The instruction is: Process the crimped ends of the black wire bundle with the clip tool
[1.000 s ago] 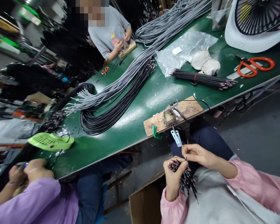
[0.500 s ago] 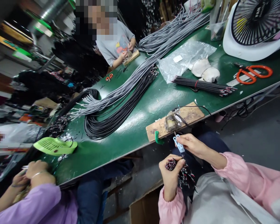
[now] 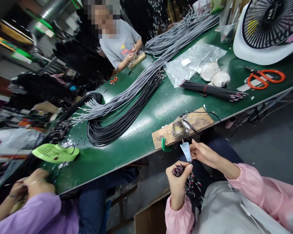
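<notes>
My left hand (image 3: 177,180) is closed around a bundle of short black wires with red and white stripped ends (image 3: 188,185), held below the table's edge. My right hand (image 3: 202,152) pinches a single thin wire up near the small metal fixture (image 3: 179,128) on a wooden board (image 3: 200,118). The board lies at the near edge of the green table (image 3: 136,136). A pale blue clip (image 3: 186,151) hangs from the board, just left of my right fingers.
Long grey and black cable bundles (image 3: 127,100) cross the table. A tied bundle of short black wires (image 3: 210,89), orange scissors (image 3: 265,78), a plastic bag (image 3: 192,61) and a white fan (image 3: 266,29) lie to the right. A person in purple sleeves (image 3: 36,208) sits at left; another works at the far end.
My right hand rose from the bundle in my lap to the fixture at the board's edge. My left hand kept hold of the wire bundle.
</notes>
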Tool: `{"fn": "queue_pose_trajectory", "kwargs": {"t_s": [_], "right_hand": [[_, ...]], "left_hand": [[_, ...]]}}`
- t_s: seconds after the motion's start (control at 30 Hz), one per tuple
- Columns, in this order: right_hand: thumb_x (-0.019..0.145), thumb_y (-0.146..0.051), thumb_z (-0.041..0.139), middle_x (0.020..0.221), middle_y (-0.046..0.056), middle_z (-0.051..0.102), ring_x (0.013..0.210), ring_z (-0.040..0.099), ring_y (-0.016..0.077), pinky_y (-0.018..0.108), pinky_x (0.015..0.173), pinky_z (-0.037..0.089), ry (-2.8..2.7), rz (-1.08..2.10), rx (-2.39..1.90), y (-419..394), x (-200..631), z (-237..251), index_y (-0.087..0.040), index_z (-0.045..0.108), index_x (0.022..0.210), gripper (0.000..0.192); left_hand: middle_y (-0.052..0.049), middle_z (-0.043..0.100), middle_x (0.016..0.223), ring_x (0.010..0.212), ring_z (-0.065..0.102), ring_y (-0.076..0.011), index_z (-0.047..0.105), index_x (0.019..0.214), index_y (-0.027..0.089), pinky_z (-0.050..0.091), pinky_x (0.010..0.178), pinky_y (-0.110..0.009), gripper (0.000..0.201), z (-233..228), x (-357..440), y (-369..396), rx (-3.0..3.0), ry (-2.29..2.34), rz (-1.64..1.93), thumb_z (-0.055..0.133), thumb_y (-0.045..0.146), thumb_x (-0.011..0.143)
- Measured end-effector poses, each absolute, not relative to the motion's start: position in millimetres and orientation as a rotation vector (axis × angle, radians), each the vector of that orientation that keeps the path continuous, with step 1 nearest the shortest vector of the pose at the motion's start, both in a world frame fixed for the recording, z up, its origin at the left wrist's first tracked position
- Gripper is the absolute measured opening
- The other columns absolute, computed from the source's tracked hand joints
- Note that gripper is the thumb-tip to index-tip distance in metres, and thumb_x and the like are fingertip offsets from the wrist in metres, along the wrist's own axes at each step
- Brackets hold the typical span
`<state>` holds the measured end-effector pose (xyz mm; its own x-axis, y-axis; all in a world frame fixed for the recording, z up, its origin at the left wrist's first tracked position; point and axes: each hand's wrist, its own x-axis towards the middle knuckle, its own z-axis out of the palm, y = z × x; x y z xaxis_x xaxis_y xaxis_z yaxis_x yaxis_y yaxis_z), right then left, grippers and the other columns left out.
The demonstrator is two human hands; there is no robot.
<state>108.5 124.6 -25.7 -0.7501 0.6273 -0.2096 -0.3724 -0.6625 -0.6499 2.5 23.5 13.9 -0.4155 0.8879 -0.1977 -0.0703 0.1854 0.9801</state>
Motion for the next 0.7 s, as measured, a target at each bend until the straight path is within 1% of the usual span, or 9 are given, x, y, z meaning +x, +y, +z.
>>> {"fn": "queue_pose_trajectory", "kwargs": {"t_s": [0.1, 0.17, 0.23, 0.33, 0.43, 0.47, 0.53, 0.63, 0.7], "right_hand": [[0.081, -0.046, 0.058, 0.067, 0.003, 0.058, 0.061, 0.048, 0.0113, 0.024, 0.055, 0.033, -0.994, 2.213, -0.722, 123.9, 121.5, -32.1, -0.011, 0.067, 0.074, 0.037], [0.078, -0.041, 0.064, 0.067, 0.002, 0.058, 0.064, 0.05, 0.0122, 0.025, 0.059, 0.035, -1.174, 2.063, -0.817, 121.5, 131.0, -32.4, -0.013, 0.065, 0.072, 0.029], [0.077, -0.038, 0.065, 0.066, 0.001, 0.057, 0.064, 0.05, 0.0127, 0.025, 0.06, 0.037, -1.346, 1.965, -0.851, 117.9, 138.7, -29.4, -0.013, 0.064, 0.068, 0.027], [0.076, -0.036, 0.066, 0.071, 0.003, 0.059, 0.065, 0.052, 0.0138, 0.026, 0.06, 0.038, -1.603, 1.894, -0.778, 112.2, 143.8, -19.3, -0.013, 0.067, 0.073, 0.024], [0.073, -0.032, 0.07, 0.077, 0.005, 0.062, 0.073, 0.055, 0.0164, 0.027, 0.066, 0.041, -1.784, 1.817, -0.666, 108.2, 142.1, -6.5, -0.015, 0.07, 0.081, 0.019], [0.074, -0.03, 0.07, 0.077, 0.005, 0.062, 0.074, 0.056, 0.0167, 0.028, 0.068, 0.042, -1.809, 1.779, -0.656, 107.2, 140.9, -2.9, -0.015, 0.07, 0.08, 0.017], [0.076, -0.027, 0.068, 0.073, 0.004, 0.061, 0.073, 0.055, 0.0162, 0.028, 0.068, 0.041, -1.827, 1.655, -0.703, 105.4, 138.4, 1.8, -0.015, 0.068, 0.072, 0.013], [0.08, -0.023, 0.063, 0.068, 0.002, 0.055, 0.07, 0.05, 0.0157, 0.029, 0.066, 0.037, -1.829, 1.456, -0.814, 102.6, 135.9, 0.5, -0.015, 0.059, 0.061, 0.021], [0.081, -0.024, 0.062, 0.069, 0.002, 0.051, 0.07, 0.048, 0.0153, 0.029, 0.065, 0.036, -1.762, 1.486, -0.81, 99.4, 134.4, -5.0, -0.016, 0.055, 0.06, 0.023]], "left_hand": [[0.002, 0.058, 0.052, 0.047, 0.052, -0.0097, 0.066, 0.064, 0.012, 0.042, 0.05, -0.022, 0.011, 17.1, 2.6, 21.8, 0.806, 1.606, 1.347, 0.071, 0.021, 0.07], [0.001, 0.058, 0.052, 0.048, 0.053, -0.0101, 0.065, 0.06, 0.012, 0.043, 0.051, -0.022, 0.015, 16.3, 3.9, 19.3, 0.818, 1.612, 1.306, 0.071, 0.022, 0.07], [0.0, 0.058, 0.05, 0.045, 0.053, -0.0101, 0.064, 0.058, 0.012, 0.043, 0.048, -0.022, 0.021, 11.0, 6.9, 15.4, 0.772, 1.597, 1.263, 0.069, 0.026, 0.072], [0.0, 0.058, 0.05, 0.039, 0.051, -0.0103, 0.064, 0.063, 0.012, 0.041, 0.041, -0.022, 0.025, -2.7, 13.5, 8.5, 0.627, 1.562, 1.214, 0.065, 0.034, 0.075], [0.002, 0.057, 0.049, 0.04, 0.051, -0.0103, 0.059, 0.058, 0.013, 0.042, 0.042, -0.022, 0.027, -14.0, 18.6, 5.4, 0.631, 1.591, 1.196, 0.07, 0.035, 0.069], [0.002, 0.056, 0.049, 0.041, 0.051, -0.0102, 0.058, 0.056, 0.014, 0.042, 0.043, -0.022, 0.027, -15.6, 19.3, 5.6, 0.659, 1.614, 1.2, 0.072, 0.034, 0.067], [0.003, 0.056, 0.05, 0.045, 0.053, -0.0104, 0.058, 0.058, 0.013, 0.043, 0.048, -0.022, 0.023, -15.6, 19.4, 7.2, 0.719, 1.653, 1.216, 0.073, 0.029, 0.066], [0.001, 0.061, 0.056, 0.049, 0.056, -0.0117, 0.063, 0.067, 0.012, 0.046, 0.053, -0.024, 0.016, -10.9, 18.0, 8.8, 0.711, 1.648, 1.242, 0.069, 0.027, 0.071], [-0.001, 0.063, 0.057, 0.047, 0.057, -0.0122, 0.063, 0.069, 0.012, 0.047, 0.052, -0.025, 0.017, -6.7, 17.3, 8.1, 0.637, 1.605, 1.278, 0.065, 0.028, 0.075]]}}
